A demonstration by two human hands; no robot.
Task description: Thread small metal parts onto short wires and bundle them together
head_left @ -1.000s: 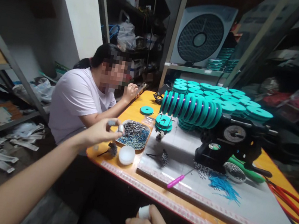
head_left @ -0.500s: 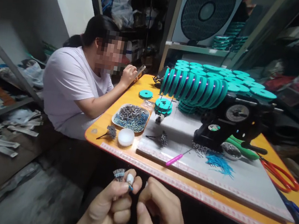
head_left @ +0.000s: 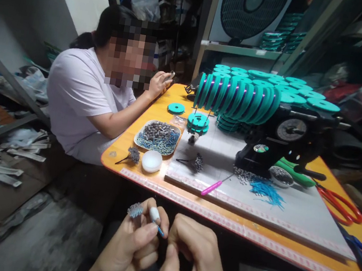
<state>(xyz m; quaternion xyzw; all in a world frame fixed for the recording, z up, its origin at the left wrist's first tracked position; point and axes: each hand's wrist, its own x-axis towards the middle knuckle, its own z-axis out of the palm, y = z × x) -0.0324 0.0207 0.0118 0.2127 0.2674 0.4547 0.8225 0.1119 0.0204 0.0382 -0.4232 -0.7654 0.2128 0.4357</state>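
Observation:
Both my hands are low in the view, in front of the orange table's (head_left: pixel 254 238) near edge. My left hand (head_left: pixel 130 249) pinches a small bundle of grey metal pieces (head_left: pixel 135 210) together with a thin blue-tipped piece under a taped finger. My right hand (head_left: pixel 193 261) is curled next to it, fingertips close to the left thumb; what it holds is hidden. On the table ahead lie a tray of grey sinkers and blue tubes (head_left: pixel 157 136), a white round lid (head_left: pixel 151 161) and a pink-handled pick (head_left: pixel 211 188).
A person in a white shirt (head_left: pixel 78 91) sits at the table's left end, looking at a phone. A black winding machine (head_left: pixel 283 142) carries teal spools (head_left: pixel 235 98). Red scissors (head_left: pixel 338 204) and green pliers (head_left: pixel 293 174) lie at the right. Shelves and a fan stand behind.
My left hand drew back from the tray to my lap with the small bundle, and my right hand came up beside it. The view tilted down slightly.

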